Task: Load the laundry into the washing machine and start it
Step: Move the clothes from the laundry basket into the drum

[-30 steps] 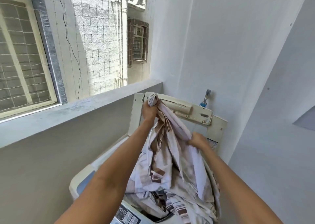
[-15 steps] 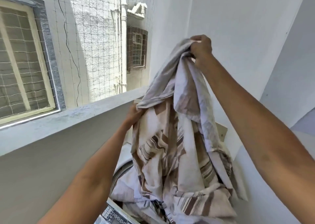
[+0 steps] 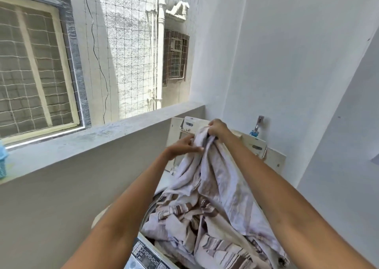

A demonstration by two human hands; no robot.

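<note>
Fabric is the worry here: the striped sheet (image 3: 215, 197) is bulky, and much of it stands heaped above the drum of the washing machine (image 3: 176, 178) rather than down inside it. If it is let go from this height, a fold could, I judge, slide over the rim at 4 o'clock, where the cloth already drapes outward, or lie across the control panel (image 3: 147, 256) at 6 o'clock and hinder starting the wash. A trailing edge could also be caught when the raised lid (image 3: 254, 145), standing open at 1 o'clock behind the hands, is brought down. The right hand (image 3: 217, 128) is clenched round a gathered bunch at the top of the sheet, holding it up over the tub. The left hand (image 3: 182, 146) lies beside it at 11 o'clock with fingers extended against the cloth; whether the thumb pinches a fold cannot be told. The drum holds the lower mass of the same brown-and-white sheet, crumpled and filling the opening; anything beneath it is hidden. On the ledge (image 3: 102, 139) at 9 o'clock stands a small blue basket (image 3: 3, 162), cut off by the frame edge, its contents not visible. A tap (image 3: 257, 126) sits on the wall at 1 o'clock.
</note>
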